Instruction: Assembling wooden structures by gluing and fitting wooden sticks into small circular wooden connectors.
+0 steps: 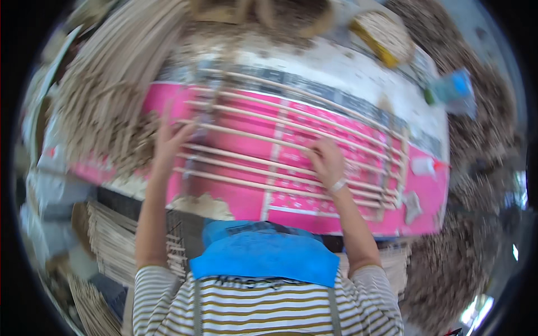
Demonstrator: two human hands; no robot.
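Several thin pale wooden rods [241, 133] lie side by side across a pink printed sheet on the table. At their right ends they meet a wooden crosspiece [403, 162]. My right hand [328, 161] is closed, its fingertips pinching one of the middle rods. My left hand [170, 137] is at the left rod ends, fingers apart and blurred by motion; its fingertips are beside a rod end, and I cannot tell whether they touch it. A dark upright strip [212, 101] crosses the rods near their left ends.
A large heap of loose rods [106, 106] covers the table's left side. A white bottle with a red tip [424, 166] and a crumpled pale scrap [412, 207] are at the right. Farther back are a yellow-sided tub [381, 36] and a blue-capped container [453, 89]. Bundled sticks [115, 238] stand below the near edge.
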